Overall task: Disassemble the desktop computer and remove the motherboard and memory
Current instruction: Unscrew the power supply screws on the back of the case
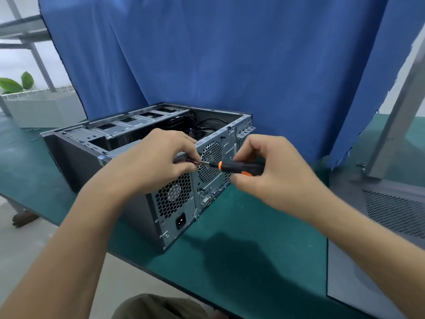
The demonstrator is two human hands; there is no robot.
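I look down at a desktop computer [76, 157] lying on its side on a green table [253, 238], its side cover off so the open face points up. The rear panel faces me, with a round fan grille [210, 164], a honeycomb vent [173, 196] and a black power socket [181, 221] below it. Inside the open top I see a metal drive cage [128, 125] and black cables [207, 125]; the motherboard and memory are hidden from me, deep in the case and behind my hands. Both hands hover in front of the fan grille, sharing a screwdriver [241, 168] that lies level, handle to the right. My right hand [276, 173] has its grip closed round the black and orange handle, thumb on top, fingers curled beneath. My left hand [151, 162] has a narrow grip, thumb and fingertips pinching the far end of the thin metal shaft; a dark grey piece shows under those fingers and I cannot tell what it is. A blue cloth [207, 54] hangs behind the computer. At the right, a grey panel [391, 215] with a perforated patch rests on the table, well apart from the case. Small screws [32, 131] lie on the table beyond the case's left end. Green leaves [16, 85] show at the far left
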